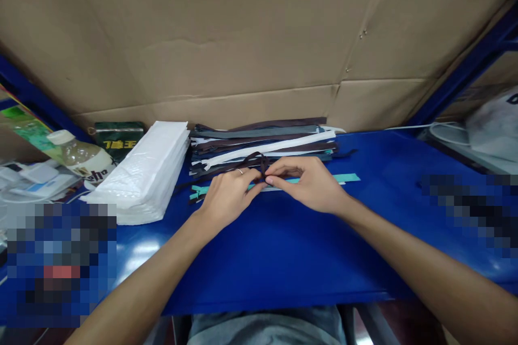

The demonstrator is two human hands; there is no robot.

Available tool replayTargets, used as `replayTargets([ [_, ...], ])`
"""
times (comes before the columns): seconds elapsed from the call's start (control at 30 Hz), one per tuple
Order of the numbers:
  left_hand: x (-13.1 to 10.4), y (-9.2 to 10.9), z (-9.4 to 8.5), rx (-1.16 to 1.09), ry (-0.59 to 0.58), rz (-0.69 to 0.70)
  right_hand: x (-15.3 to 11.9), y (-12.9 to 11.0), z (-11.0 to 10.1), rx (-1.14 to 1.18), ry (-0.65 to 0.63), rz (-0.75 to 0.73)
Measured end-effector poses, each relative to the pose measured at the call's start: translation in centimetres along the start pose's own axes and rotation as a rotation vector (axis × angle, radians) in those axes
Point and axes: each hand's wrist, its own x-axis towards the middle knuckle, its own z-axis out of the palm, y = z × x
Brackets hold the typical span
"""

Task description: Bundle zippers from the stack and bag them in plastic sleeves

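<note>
Presently, the left hand (226, 193) and the right hand (313, 183) pinch a dark strip (263, 163) over the turquoise zipper (347, 178), apparently in a knotting step whose next move likely calls for even tension.

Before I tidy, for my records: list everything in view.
Strip: apparently one, dark brown, between fingertips
Zippers: many, brown, grey, white, turquoise, table centre
Padded packets: one stack, white, left
Bottle: one, translucent, left
Pouch: one, dark green, beside packets
Boxy items: several, white, far left
Cables: several, white, both sides
Plastic bag: one, whitish, right
Table: one, blue, beneath
Cardboard: count unclear, brown, behind
Posts: two, blue, both sides
Pixelated patches: two, dark, both sides
Clothing: one, greyish, bottom
Left hand, right hand: one each, pinching strip
</note>
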Motion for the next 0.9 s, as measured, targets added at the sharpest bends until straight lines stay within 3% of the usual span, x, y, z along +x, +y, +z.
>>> replayTargets([
  [0.23, -0.2, -0.1, -0.6, -0.047, 0.049, 0.128, -0.1, 0.4, -0.2, 0.000, -0.004, 0.029],
  [0.43, 0.2, -0.5, -2.1, -0.026, 0.102, 0.057, 0.2, 0.0, -1.7, -0.074, -0.004, 0.148],
  [0.53, 0.2, -2.6, -4.1, 0.080, 0.161, -0.125, 0.3, 0.5, -5.8, -0.251, 0.009, 0.243],
  [0.67, -0.4, -5.9, -7.6, 0.296, 0.148, -0.389, -0.6, 3.0, -14.4, -0.539, 0.131, 0.482],
  [0.77, -1.2, -7.1, -9.5, 0.275, 0.039, -0.399, -1.7, 5.4, -19.5, -0.484, 0.129, 0.519],
  [0.83, -1.6, -7.4, -9.8, 0.185, -0.124, -0.372, -2.3, 6.6, -20.4, -0.431, 0.000, 0.505],
  [0.87, -1.7, -7.6, -9.8, 0.141, -0.223, -0.374, -2.6, 7.1, -20.1, -0.423, -0.075, 0.489],
  [0.9, -1.8, -7.7, -9.7, 0.105, -0.316, -0.389, -2.9, 7.6, -19.3, -0.452, -0.064, 0.433],
])
